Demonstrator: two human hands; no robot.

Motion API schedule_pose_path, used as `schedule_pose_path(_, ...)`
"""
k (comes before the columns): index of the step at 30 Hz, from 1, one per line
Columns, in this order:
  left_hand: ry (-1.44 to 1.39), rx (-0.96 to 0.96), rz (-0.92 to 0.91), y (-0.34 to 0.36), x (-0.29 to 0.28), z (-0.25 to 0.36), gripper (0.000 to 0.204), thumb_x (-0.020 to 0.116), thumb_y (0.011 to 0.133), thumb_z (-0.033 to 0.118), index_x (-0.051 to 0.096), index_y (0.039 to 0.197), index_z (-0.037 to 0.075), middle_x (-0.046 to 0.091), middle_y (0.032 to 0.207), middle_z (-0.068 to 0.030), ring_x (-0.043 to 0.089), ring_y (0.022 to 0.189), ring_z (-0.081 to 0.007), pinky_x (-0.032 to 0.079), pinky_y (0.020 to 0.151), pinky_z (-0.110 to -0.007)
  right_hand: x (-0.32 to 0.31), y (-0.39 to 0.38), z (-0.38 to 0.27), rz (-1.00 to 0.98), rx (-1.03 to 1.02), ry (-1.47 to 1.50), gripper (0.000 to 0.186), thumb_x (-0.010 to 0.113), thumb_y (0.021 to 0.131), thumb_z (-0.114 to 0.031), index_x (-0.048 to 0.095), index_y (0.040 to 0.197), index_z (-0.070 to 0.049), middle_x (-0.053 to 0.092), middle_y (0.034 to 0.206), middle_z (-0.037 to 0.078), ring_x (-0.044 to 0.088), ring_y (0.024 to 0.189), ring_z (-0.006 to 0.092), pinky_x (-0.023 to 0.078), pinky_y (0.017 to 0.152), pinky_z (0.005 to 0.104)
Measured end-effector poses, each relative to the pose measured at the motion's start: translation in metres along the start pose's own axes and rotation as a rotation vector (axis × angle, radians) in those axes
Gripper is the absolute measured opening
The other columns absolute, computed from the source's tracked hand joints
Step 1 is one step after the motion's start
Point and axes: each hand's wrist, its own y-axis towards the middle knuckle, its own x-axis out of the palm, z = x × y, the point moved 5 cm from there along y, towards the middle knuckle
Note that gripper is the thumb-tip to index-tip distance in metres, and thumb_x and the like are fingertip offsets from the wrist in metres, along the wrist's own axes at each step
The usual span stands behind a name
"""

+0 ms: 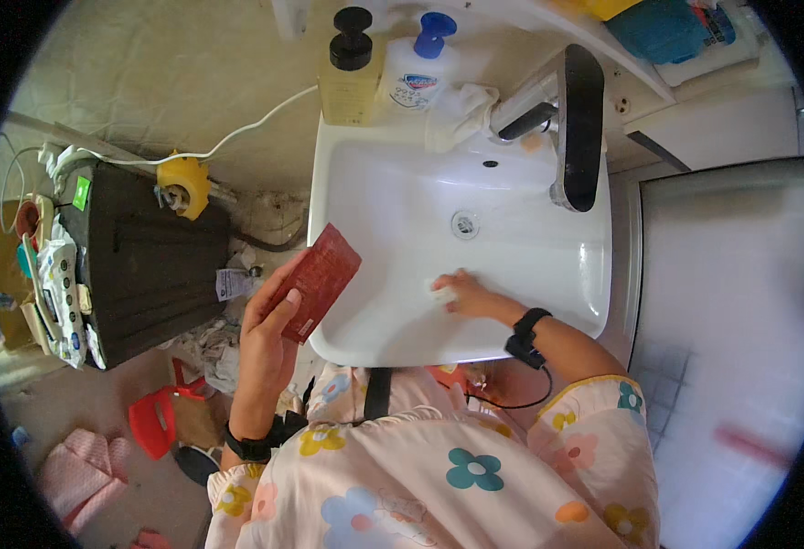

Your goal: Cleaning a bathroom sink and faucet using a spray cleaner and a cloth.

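My left hand (272, 316) is closed round a flat, dark red, rectangular wallet-like item (321, 279), with the thumb across its face. It is raised over the left rim of the white sink (393, 340). Down in the basin, my right hand (469, 295) pinches a small white wad (440, 290), perhaps tissue or cloth, close to the basin's surface. The fingers partly cover this wad. Beyond my right hand lies the round metal drain (464, 224).
A tap (578, 128) reaches over the sink's far right. Behind the basin stand a pump bottle of yellowish liquid (347, 82) and a white bottle with a blue pump (413, 78). To the left are a dark box-like unit (150, 265) and a red plastic item (152, 423).
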Motion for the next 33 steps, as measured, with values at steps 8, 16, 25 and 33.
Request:
schedule_pose_path(8, 0.003, -0.036, 0.021, -0.007, -0.01, -0.005, 0.037, 0.042, 0.083, 0.001, 0.043, 0.12, -0.004, 0.051, 0.116, -0.013, 0.05, 0.106, -0.0199, 0.038, 0.091, -0.03, -0.055, -0.015, 0.086, 0.126, 0.434, -0.285, 0.047, 0.062, 0.068, -0.016, 0.045, 0.111, -0.005, 0.051, 0.109, 0.019, 0.044, 0.107, 0.0347, 0.036, 0.089, 0.0408)
schedule_pose_path(16, 0.047, -0.082, -0.006, -0.013, -0.012, -0.009, 0.037, 0.042, 0.084, 0.002, 0.044, 0.12, -0.002, 0.052, 0.114, -0.0114, 0.052, 0.103, -0.0173, 0.04, 0.088, -0.028, -0.089, 0.008, -0.005, 0.144, 0.247, 1.028, 0.035, 0.058, 0.077, -0.017, 0.052, 0.108, -0.002, 0.057, 0.093, 0.006, 0.055, 0.09, 0.0175, 0.046, 0.076, 0.0314)
schedule_pose_path(25, 0.032, -0.072, -0.029, -0.007, -0.006, -0.012, 0.036, 0.041, 0.083, 0.001, 0.046, 0.119, -0.002, 0.053, 0.113, -0.0118, 0.053, 0.102, -0.018, 0.041, 0.088, -0.029, -0.136, 0.004, -0.065, 0.57, -0.108, 2.074, 0.037, 0.063, 0.076, -0.036, 0.051, 0.1, -0.01, 0.052, 0.103, 0.011, 0.048, 0.101, 0.0321, 0.039, 0.087, 0.0517)
schedule_pose_path(33, 0.023, -0.066, -0.056, -0.006, 0.0, -0.008, 0.036, 0.041, 0.083, 0.001, 0.046, 0.119, -0.001, 0.054, 0.112, -0.012, 0.053, 0.102, -0.0185, 0.042, 0.088, -0.029, -0.16, -0.012, -0.098, 0.456, -0.416, 2.12, 0.02, 0.056, 0.081, -0.014, 0.05, 0.097, -0.005, 0.049, 0.111, 0.016, 0.054, 0.085, 0.0236, 0.049, 0.063, 0.0294)
